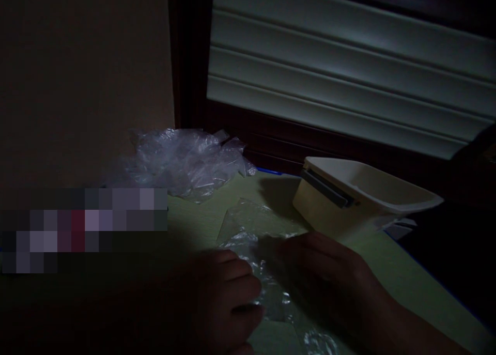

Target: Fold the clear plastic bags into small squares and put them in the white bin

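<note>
A thin, clear plastic bag [267,282] lies wrinkled on the pale green tabletop [271,339] between my two hands. My left hand [232,298] is at its left side, fingers curled and closed on the edge of the plastic. From the right, my right hand [333,267] reaches in with bent fingers pinched against the upper part of the same bag; its fingertips are in deep shadow. Another flat piece of clear plastic [244,218] lies just beyond, towards the back of the table.
A crumpled heap of clear plastic bags [186,161] sits at the back left against the wall. At the back right stands a cream plastic bin [329,205], tilted in view, near the table's blue edge [437,277]. A blurred-out patch [89,220] covers things at left. Light is dim.
</note>
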`<act>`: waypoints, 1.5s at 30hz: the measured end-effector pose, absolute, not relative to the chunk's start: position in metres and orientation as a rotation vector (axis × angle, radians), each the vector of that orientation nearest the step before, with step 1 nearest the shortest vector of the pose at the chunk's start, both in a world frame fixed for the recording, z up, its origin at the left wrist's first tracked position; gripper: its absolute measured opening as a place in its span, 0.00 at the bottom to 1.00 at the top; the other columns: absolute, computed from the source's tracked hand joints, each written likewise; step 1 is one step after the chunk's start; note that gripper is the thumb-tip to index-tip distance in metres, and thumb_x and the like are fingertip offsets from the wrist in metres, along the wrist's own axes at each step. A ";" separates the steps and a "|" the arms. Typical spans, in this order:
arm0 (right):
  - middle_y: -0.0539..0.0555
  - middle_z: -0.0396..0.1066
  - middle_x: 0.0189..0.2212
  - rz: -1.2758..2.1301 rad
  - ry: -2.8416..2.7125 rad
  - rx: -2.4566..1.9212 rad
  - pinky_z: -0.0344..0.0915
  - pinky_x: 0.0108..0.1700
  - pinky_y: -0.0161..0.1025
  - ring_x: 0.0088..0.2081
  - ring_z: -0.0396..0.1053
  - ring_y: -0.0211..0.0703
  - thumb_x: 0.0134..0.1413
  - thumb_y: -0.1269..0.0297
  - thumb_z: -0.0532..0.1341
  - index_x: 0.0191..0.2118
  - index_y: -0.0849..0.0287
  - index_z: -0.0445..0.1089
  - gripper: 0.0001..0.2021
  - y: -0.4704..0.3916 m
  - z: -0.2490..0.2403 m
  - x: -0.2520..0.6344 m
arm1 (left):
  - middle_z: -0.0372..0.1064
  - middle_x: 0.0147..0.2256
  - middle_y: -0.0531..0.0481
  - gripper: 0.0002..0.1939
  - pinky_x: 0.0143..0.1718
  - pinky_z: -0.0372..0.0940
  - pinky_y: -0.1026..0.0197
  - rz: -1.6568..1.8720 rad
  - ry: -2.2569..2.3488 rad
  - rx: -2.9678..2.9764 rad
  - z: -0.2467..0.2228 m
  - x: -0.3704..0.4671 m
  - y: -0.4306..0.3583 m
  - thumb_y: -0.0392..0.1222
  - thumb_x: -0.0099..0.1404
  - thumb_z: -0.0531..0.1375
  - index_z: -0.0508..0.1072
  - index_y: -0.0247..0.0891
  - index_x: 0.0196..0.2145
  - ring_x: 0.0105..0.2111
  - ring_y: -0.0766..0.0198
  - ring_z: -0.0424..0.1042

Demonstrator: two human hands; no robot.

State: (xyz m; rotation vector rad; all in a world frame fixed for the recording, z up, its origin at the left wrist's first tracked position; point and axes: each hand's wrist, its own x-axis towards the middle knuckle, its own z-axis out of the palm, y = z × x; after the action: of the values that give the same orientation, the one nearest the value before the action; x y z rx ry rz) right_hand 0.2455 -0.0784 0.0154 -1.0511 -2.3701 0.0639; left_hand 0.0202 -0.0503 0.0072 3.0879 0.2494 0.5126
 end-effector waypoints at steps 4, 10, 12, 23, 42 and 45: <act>0.54 0.75 0.34 0.043 -2.623 -0.824 0.68 0.40 0.41 0.37 0.72 0.44 0.61 0.68 0.55 0.40 0.56 0.72 0.08 -0.083 0.018 0.241 | 0.68 0.33 0.50 0.09 0.35 0.59 0.55 0.527 0.262 3.097 0.002 0.021 -0.049 0.43 0.60 0.64 0.72 0.35 0.34 0.33 0.59 0.64; 0.55 0.76 0.37 0.025 -2.675 -0.941 0.70 0.42 0.40 0.38 0.73 0.42 0.62 0.74 0.51 0.39 0.58 0.73 0.13 -0.075 0.014 0.245 | 0.69 0.36 0.50 0.09 0.37 0.61 0.57 0.491 0.294 3.055 0.004 0.019 -0.051 0.42 0.62 0.62 0.72 0.36 0.38 0.36 0.60 0.65; 0.56 0.76 0.38 -0.004 -2.708 -0.983 0.70 0.42 0.41 0.39 0.74 0.43 0.62 0.75 0.50 0.39 0.59 0.74 0.14 -0.071 0.016 0.249 | 0.70 0.37 0.50 0.09 0.37 0.61 0.58 0.485 0.303 3.047 0.006 0.018 -0.052 0.42 0.62 0.63 0.72 0.36 0.39 0.37 0.60 0.66; 0.57 0.73 0.48 -0.049 -2.687 -0.913 0.68 0.49 0.41 0.48 0.70 0.43 0.60 0.75 0.55 0.52 0.58 0.68 0.16 -0.079 0.014 0.244 | 0.69 0.35 0.50 0.11 0.35 0.61 0.57 0.529 0.249 3.086 0.005 0.019 -0.048 0.42 0.60 0.64 0.72 0.35 0.39 0.34 0.60 0.65; 0.60 0.70 0.49 0.037 -2.514 -1.134 0.68 0.48 0.44 0.48 0.68 0.45 0.60 0.72 0.53 0.55 0.60 0.65 0.17 -0.079 0.012 0.236 | 0.71 0.34 0.48 0.12 0.39 0.63 0.58 0.642 0.277 3.122 -0.002 0.020 -0.056 0.39 0.69 0.51 0.72 0.33 0.35 0.36 0.61 0.66; 0.61 0.72 0.45 0.006 -2.478 -1.156 0.69 0.45 0.43 0.44 0.70 0.45 0.61 0.71 0.52 0.51 0.63 0.68 0.15 -0.080 0.020 0.236 | 0.70 0.32 0.50 0.10 0.35 0.62 0.58 0.599 0.311 3.140 -0.004 0.020 -0.055 0.39 0.69 0.53 0.72 0.33 0.33 0.34 0.62 0.66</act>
State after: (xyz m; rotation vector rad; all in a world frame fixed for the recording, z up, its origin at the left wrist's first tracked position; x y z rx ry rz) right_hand 0.2364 -0.0799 0.0196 -1.1561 -2.4781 0.0063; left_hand 0.0204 -0.0548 -0.0041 3.1402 0.3109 0.5988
